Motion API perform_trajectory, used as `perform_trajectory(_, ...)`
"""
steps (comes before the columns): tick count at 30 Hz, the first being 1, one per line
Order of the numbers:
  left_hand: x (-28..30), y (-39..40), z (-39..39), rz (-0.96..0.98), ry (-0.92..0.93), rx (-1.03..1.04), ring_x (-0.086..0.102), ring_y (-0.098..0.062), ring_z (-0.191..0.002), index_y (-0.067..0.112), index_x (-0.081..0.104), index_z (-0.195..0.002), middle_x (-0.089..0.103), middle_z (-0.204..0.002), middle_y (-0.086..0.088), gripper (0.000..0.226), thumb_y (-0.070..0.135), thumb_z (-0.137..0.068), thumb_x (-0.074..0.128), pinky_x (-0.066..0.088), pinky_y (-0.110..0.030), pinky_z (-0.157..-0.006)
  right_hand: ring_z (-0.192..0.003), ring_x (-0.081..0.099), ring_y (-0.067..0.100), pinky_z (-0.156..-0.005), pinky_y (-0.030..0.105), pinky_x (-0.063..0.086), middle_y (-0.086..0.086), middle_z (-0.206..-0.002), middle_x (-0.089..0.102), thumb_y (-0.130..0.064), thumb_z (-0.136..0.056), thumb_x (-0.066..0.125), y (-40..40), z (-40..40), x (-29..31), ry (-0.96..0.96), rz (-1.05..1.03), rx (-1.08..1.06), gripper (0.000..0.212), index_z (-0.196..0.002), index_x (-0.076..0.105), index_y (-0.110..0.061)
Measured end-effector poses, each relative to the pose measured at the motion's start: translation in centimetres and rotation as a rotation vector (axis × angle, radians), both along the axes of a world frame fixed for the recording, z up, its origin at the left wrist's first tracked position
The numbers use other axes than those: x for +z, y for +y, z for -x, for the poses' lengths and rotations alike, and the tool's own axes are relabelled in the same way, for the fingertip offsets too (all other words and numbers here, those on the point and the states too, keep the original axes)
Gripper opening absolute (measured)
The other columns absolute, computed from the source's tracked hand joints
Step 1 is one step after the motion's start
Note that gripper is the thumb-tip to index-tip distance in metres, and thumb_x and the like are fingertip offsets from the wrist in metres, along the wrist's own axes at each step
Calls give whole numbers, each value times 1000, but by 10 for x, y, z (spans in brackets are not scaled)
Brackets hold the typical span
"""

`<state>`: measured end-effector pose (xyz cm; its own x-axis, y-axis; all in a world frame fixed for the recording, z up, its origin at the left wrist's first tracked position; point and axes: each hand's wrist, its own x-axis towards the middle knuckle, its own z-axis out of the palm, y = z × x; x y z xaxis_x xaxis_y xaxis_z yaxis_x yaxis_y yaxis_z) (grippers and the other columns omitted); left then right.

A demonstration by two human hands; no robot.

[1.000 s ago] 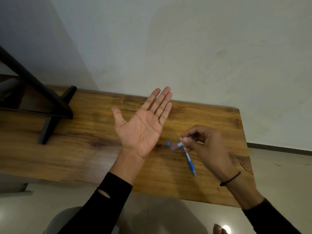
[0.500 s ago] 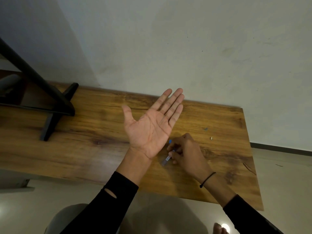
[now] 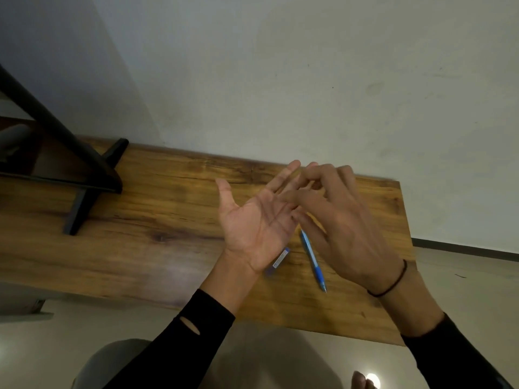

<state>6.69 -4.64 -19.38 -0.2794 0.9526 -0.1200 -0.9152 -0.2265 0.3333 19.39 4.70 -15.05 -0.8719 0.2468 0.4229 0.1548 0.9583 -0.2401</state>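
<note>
My left hand (image 3: pixel 252 220) is held palm up above the wooden table (image 3: pixel 140 220), fingers straight and together, nothing visible on the palm. My right hand (image 3: pixel 345 226) hovers over the left fingers, back toward the camera. Its fingers are curled, and thumb and forefinger meet at the left fingers. I see nothing between them. A blue pen (image 3: pixel 313 261) lies on the table under the right hand, tip toward me. A small clear tube with a blue cap (image 3: pixel 280 259) lies beside it, partly hidden by my left wrist.
A black stand with angled legs (image 3: pixel 84 175) occupies the table's left end. The table backs onto a pale wall, and its right edge (image 3: pixel 404 248) ends at bare floor. My grey-clad knee (image 3: pixel 126 366) is below the near edge.
My right hand has let go of the tube, which now lies on the table, and has risen to the left fingers. The pen lies uncovered. The view has shifted slightly.
</note>
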Motion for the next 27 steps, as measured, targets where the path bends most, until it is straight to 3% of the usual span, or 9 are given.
perform_trajectory(3, -2, -3, -8, 57, 15, -6, 44, -41, -155, 0, 46, -163, 50, -165, -28, 134, 103, -82, 18, 18, -55, -135, -113, 44, 31, -86, 42, 45, 12, -130, 58, -21, -103, 58, -7, 4, 5, -88, -84, 36, 19, -118, 68, -20)
perform_trajectory(5, -2, -4, -9, 78, 23, -11, 55, -39, -144, 1, 53, -158, 60, -155, -27, 133, 104, -82, 17, 26, -54, -130, -115, 45, 32, -89, 45, 44, 11, -132, 58, -21, -102, 63, -8, 3, 6, -126, -94, 39, 19, -119, 70, -22)
perform_trajectory(12, -5, -2, -11, 121, -26, -77, 21, -45, -166, -2, 46, -160, 53, -159, -31, 132, 102, -83, 20, 4, -57, -137, -114, 44, 30, -87, 46, 37, 9, -125, 52, -14, -95, 72, -11, 5, 4, -236, -191, 34, 19, -111, 68, -24)
perform_trajectory(14, -6, -2, -10, 90, -33, -93, 16, -44, -168, -1, 42, -164, 38, -170, -32, 133, 103, -83, 20, 2, -56, -137, -114, 44, 30, -87, 45, 35, 8, -124, 52, -10, -90, 75, -11, 5, 4, -260, -197, 27, 26, -111, 67, -24)
perform_trajectory(18, -5, -1, -12, 106, -45, -93, 17, -43, -168, 0, 44, -164, 27, -177, -29, 133, 103, -83, 19, 3, -56, -138, -114, 46, 32, -86, 47, 35, 9, -122, 51, -4, -86, 73, -11, 4, 4, -284, -202, 24, 30, -107, 62, -22)
perform_trajectory(21, -2, -2, -14, 119, -75, -95, 30, -42, -165, 1, 45, -164, 37, -174, -27, 132, 103, -83, 19, 11, -56, -138, -112, 48, 32, -85, 48, 39, 9, -121, 51, -7, -87, 73, -11, 3, 4, -292, -195, 7, 26, -104, 60, -21)
perform_trajectory(23, -3, 0, -12, 118, -90, -79, 56, -37, -146, 3, 48, -162, 60, -156, -24, 129, 101, -84, 19, 33, -52, -130, -109, 47, 29, -86, 50, 42, 6, -119, 52, -13, -92, 70, -8, 0, 6, -257, -107, -3, 16, -103, 61, -21)
perform_trajectory(25, -4, 6, -10, 203, -40, -29, 75, -27, -112, 5, 55, -157, 78, -127, -16, 116, 94, -91, 23, 58, -43, -102, -106, 43, 24, -86, 47, 43, 0, -115, 52, -20, -96, 66, 0, -4, 10, -169, 65, -27, 8, -103, 63, -21)
perform_trajectory(27, -6, 14, -9, 516, 237, 41, 73, -18, -80, 9, 72, -134, 82, -93, -6, 84, 78, -103, 36, 58, -34, -74, -103, 41, 18, -87, 36, 42, -6, -109, 51, -22, -97, 66, 12, -9, 12, -62, 258, -69, 8, -104, 63, -25)
